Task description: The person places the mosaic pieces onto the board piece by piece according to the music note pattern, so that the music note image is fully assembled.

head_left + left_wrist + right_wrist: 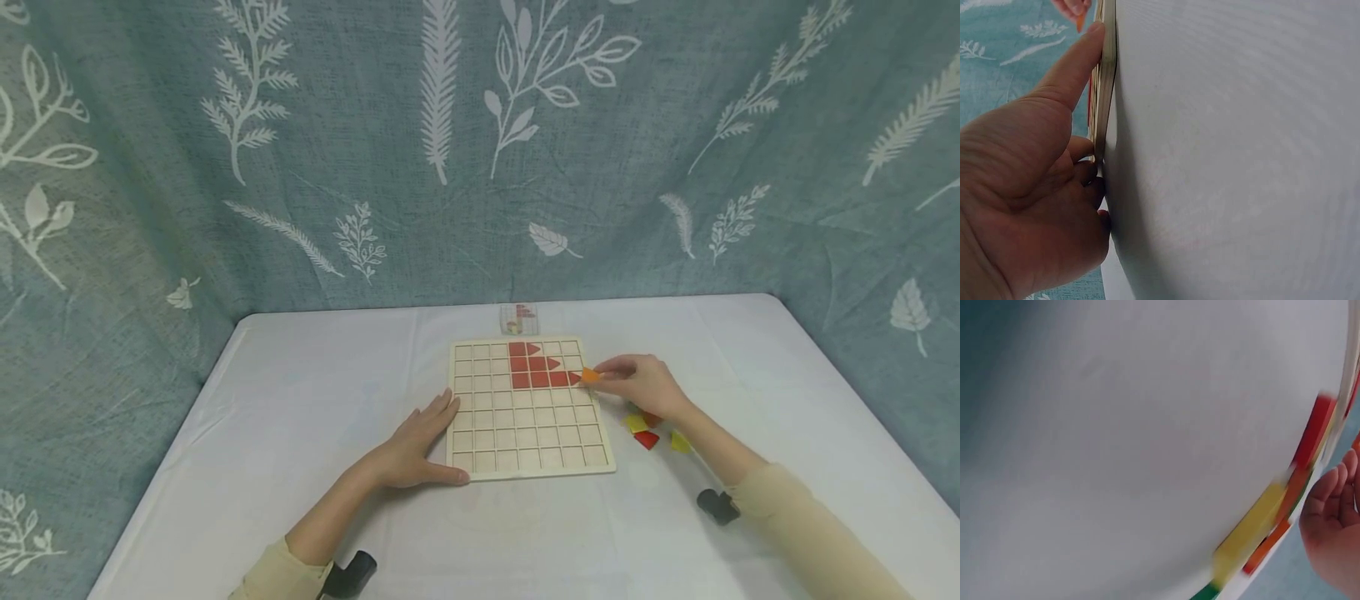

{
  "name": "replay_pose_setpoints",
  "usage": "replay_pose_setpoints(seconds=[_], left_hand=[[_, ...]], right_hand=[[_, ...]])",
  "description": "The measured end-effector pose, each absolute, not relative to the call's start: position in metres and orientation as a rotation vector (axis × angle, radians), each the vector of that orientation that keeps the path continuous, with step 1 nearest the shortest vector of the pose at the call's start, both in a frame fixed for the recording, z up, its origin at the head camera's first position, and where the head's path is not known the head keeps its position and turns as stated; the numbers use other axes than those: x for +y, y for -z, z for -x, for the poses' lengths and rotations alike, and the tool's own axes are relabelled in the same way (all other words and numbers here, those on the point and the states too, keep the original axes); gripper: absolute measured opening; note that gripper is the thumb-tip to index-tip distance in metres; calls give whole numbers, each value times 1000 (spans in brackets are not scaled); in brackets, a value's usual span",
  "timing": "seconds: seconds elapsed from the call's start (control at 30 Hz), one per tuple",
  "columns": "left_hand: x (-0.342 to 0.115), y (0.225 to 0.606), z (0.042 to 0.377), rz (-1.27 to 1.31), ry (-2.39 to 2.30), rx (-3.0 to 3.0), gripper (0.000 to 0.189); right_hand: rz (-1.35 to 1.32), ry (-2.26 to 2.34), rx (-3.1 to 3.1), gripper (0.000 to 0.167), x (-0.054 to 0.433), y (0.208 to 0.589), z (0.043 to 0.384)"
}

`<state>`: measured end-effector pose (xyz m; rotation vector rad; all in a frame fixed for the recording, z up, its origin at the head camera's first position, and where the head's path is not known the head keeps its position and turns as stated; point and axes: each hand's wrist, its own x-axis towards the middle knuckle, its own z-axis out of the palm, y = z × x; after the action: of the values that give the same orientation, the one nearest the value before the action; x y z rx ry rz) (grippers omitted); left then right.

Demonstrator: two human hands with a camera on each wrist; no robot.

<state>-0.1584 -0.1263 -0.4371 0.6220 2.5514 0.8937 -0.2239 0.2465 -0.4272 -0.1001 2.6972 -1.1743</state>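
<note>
A pale wooden grid board [525, 437] lies on the white table, with red squares and red pointed tiles [539, 379] set in three rows near its top. My left hand [416, 446] rests at the board's left edge, fingers spread and straight, thumb at the lower left corner. In the left wrist view the thumb [1079, 62] lies along the board's side [1109, 81]. Over the board's right edge, beside the longest red row, my right hand [641, 383] pinches an orange tile [591, 375] between thumb and fingertips.
Right of the board, below my right hand, lie several loose tiles, among them a yellow tile [636, 423], a red tile [647, 439] and another yellow one [680, 442]. Behind the board is a small clear-looking card [519, 319] with a coloured pattern. A leaf-print curtain [465, 233] hangs beyond the table.
</note>
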Motion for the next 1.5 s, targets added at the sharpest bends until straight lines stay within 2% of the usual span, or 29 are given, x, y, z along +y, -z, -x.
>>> replay_pose_setpoints(seconds=[0.43, 0.77, 1.2, 1.5], left_hand=[[-126, 436, 158, -621, -906, 2540, 109], [-126, 434, 158, -636, -916, 2535, 108], [-127, 437, 158, -646, -916, 2529, 108], [-127, 437, 157, -628, -894, 2540, 109]], right_hand=[[355, 1184, 2628, 32, 190, 428, 219], [717, 1032, 2734, 23, 162, 430, 220], [668, 1115, 2691, 12, 161, 433, 219], [317, 1215, 2661, 23, 192, 424, 210]])
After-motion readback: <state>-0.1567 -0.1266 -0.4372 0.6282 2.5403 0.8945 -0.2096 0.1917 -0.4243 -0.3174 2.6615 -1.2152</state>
